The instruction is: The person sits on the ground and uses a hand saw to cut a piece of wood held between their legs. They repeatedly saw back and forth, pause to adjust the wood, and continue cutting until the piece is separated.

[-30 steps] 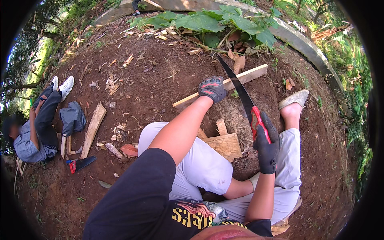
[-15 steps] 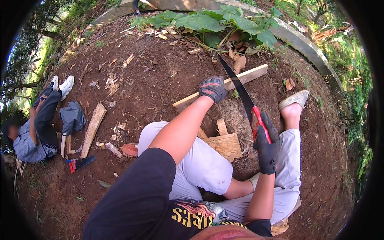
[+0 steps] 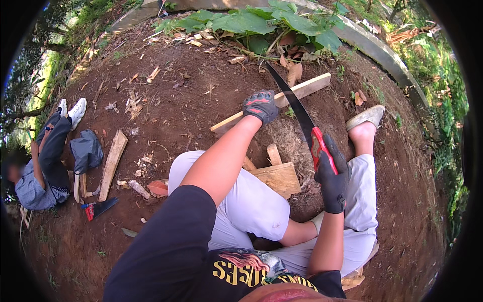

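Note:
My left hand (image 3: 260, 106), in a dark glove with red marks, is closed around a long narrow strip of wood (image 3: 313, 87), which slants up to the right above the soil. In my right hand (image 3: 334, 176), also in a dark glove, is the red handle of a curved pruning saw (image 3: 297, 108); my forefinger lies stretched along the handle. The dark blade crosses over the strip to the right of my left hand, its tip pointing away toward the leaves. I cannot tell whether the teeth touch the wood. Below the strip, a wooden block (image 3: 276, 179) rests between my legs.
Big green leaves (image 3: 246, 24) grow at the far side before a low concrete edge (image 3: 387, 48). To the left, another person (image 3: 37, 186) sits by a dark bag (image 3: 86, 150), a plank (image 3: 113, 163) and a second saw (image 3: 103, 207). Wood chips (image 3: 133, 104) litter the soil.
The whole scene has shifted slightly left and up in the picture. Both hands keep their grips, and the saw still lies across the strip of wood.

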`<action>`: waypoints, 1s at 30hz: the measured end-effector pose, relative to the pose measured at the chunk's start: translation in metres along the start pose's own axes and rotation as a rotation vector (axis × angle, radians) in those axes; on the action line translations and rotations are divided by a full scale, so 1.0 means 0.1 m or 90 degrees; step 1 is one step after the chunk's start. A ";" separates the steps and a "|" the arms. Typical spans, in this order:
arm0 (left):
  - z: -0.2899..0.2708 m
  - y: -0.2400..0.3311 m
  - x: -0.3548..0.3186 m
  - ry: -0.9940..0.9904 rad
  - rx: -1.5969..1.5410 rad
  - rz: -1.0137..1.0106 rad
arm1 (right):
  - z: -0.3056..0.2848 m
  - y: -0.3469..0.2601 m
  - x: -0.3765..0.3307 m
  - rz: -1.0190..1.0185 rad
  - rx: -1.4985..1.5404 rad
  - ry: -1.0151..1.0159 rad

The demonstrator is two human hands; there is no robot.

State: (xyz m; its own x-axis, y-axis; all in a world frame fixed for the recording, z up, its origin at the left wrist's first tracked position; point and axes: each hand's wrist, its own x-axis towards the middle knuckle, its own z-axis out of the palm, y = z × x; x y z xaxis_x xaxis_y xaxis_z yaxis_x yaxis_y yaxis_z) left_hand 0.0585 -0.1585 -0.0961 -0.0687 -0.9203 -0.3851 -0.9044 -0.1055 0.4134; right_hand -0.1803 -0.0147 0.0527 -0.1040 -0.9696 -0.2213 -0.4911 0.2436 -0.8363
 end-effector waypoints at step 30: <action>0.35 0.33 -0.26 0.024 0.060 0.257 | -0.61 -0.35 -1.14 0.013 -0.128 -0.013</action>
State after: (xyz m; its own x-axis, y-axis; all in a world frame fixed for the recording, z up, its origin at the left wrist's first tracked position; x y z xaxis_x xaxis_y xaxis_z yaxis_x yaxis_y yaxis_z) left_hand 0.0153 -0.1248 -0.1013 -0.4120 -0.8938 -0.1770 -0.8428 0.2999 0.4469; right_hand -0.2038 0.0856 0.1377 -0.0988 -0.9632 -0.2498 -0.6515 0.2524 -0.7154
